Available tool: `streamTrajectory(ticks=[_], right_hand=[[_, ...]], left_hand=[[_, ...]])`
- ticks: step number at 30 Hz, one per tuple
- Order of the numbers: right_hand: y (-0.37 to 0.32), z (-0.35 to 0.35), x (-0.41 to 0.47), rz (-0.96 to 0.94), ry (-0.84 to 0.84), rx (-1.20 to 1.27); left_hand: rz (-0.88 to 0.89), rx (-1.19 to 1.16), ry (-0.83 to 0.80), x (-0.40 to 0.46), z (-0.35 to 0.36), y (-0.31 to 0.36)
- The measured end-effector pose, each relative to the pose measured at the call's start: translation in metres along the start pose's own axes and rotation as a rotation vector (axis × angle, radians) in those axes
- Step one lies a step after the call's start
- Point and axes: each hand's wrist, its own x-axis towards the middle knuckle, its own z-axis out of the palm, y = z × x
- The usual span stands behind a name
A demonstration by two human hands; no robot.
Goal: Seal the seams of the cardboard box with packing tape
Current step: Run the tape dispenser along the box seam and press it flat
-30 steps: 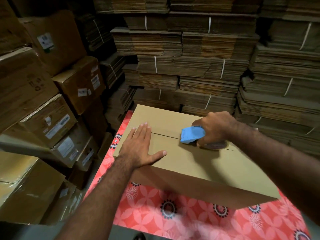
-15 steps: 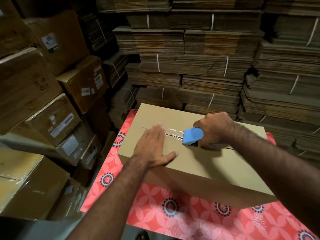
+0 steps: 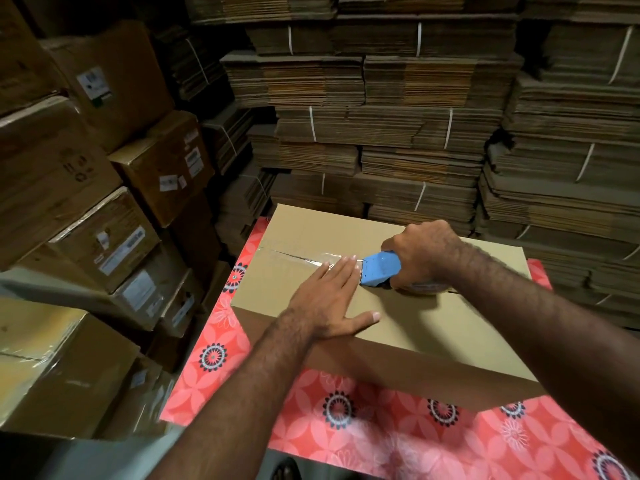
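Observation:
A closed brown cardboard box (image 3: 408, 327) lies on a red flowered tabletop (image 3: 346, 431). Its centre seam (image 3: 280, 252) runs left to right across the top. A strip of clear tape (image 3: 311, 260) covers the left stretch of the seam. My right hand (image 3: 422, 254) grips a blue tape dispenser (image 3: 379, 268) pressed onto the seam near the middle of the box; its tape roll shows under my palm. My left hand (image 3: 329, 299) lies flat on the box top, fingers together, fingertips on the tape just left of the dispenser.
Sealed labelled cartons (image 3: 104, 220) are stacked close on the left. Bundles of flattened cardboard (image 3: 398, 133) tied with white straps fill the back and right. The table's left edge ends beside the cartons.
The dispenser has stayed near the box's middle while tape now shows over the seam's left part. My left hand slid right along the seam up to the dispenser.

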Motion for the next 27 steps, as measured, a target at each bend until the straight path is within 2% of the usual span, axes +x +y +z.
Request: streamTrajectory(ticks=[3,7,14,27], right_hand=[[0.001,0.003,-0.001,0.005,-0.014,0.009],[0.002,0.003,-0.002,0.002,-0.021,0.036],[0.000,-0.001,-0.004,0.029,-0.011,0.023],[0.019,0.002,-0.011,0.023,-0.057,0.136]], left_hand=[[0.007,0.023,0.004,-0.012,-0.001,-0.015],[-0.107,0.037,0.037,-0.035,-0.006,-0.039],[-0.033,-0.018,0.026,0.001,-0.007,0.008],[-0.118,0.014,0.011,-0.002,0.001,0.004]])
